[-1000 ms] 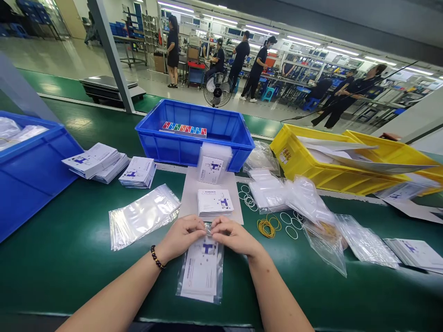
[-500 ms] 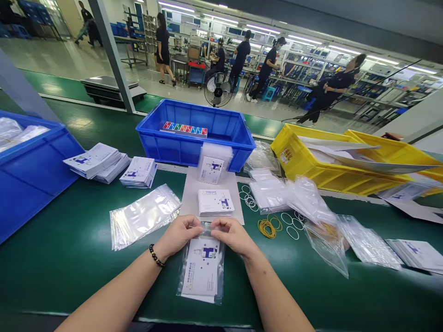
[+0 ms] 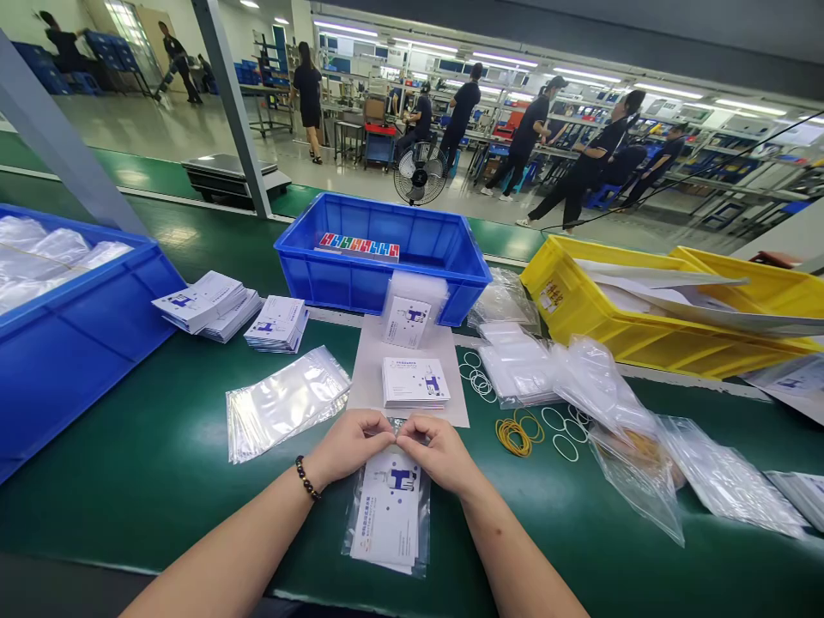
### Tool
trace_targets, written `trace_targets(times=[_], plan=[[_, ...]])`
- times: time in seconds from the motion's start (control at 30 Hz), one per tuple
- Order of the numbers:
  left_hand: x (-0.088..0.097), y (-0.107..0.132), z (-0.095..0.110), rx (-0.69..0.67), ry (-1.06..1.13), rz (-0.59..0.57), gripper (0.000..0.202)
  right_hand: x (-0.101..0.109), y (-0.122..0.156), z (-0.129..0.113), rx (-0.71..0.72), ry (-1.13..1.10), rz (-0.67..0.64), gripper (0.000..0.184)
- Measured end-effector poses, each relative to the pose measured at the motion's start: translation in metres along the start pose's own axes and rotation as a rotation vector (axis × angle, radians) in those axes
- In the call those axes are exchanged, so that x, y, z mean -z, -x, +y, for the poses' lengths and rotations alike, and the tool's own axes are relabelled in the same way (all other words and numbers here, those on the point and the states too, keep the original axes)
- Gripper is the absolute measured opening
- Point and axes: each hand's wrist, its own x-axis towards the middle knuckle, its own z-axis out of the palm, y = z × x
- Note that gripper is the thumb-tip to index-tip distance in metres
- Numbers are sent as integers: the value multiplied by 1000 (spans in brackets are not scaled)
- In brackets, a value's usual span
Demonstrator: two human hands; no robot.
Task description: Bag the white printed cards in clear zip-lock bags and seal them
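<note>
A clear plastic bag point(image 3: 421, 536) lies on the green table in front of me, with a white printed booklet point(image 3: 390, 511) inside it. My left hand point(image 3: 354, 442) and my right hand point(image 3: 434, 446) pinch the bag's top end, thumbs and fingertips meeting at its middle. Just beyond my fingers, a stack of booklets point(image 3: 415, 382) rests on a grey sheet point(image 3: 366, 378). Behind that stack, a bagged booklet point(image 3: 408, 322) leans upright against a blue bin. Flat empty clear bags point(image 3: 283, 403) are fanned out to the left of my hands.
Booklet piles point(image 3: 206, 302) sit left of the blue bin point(image 3: 379, 275); another blue bin point(image 3: 77, 292) stands at far left. On the right are rubber bands point(image 3: 513, 436), white rings point(image 3: 476, 378), plastic bags point(image 3: 585, 378) and a yellow bin point(image 3: 611, 322). People and a fan point(image 3: 419, 173) are beyond.
My fingertips have come together at the middle of the bag's top; before, they were apart. The camera view has shifted, so the table's things appear further right. People in the background have moved.
</note>
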Motion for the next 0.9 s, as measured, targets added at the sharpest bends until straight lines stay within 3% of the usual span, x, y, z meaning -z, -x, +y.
trace_targets(times=[0.07, 0.13, 0.23, 0.33, 0.47, 0.67, 0.73, 0.8, 0.9], plan=[[7, -1, -4, -108, -213, 114, 23, 2, 0, 3, 25, 45, 59, 6], [15, -4, -13, -131, -462, 312, 30, 4, -1, 6, 27, 64, 148, 6], [25, -8, -27, 50, -766, 497, 46, 4, -1, 10, -1, 54, 218, 7], [33, -10, -32, 164, -904, 433, 42, 2, -1, 11, -29, 36, 208, 7], [40, -9, -27, 191, -970, 353, 27, 1, -1, 9, -37, 27, 208, 8], [36, -6, -17, -7, -902, 395, 25, -2, -2, 9, -20, 7, 169, 15], [24, -3, -12, -120, -781, 297, 23, -9, -2, 10, -60, -36, 129, 21], [10, 1, -7, -215, -637, 128, 22, -16, -1, 12, -107, -54, 96, 28], [-6, 3, -2, -268, -441, -58, 22, -24, 0, 15, -73, 89, 105, 33]])
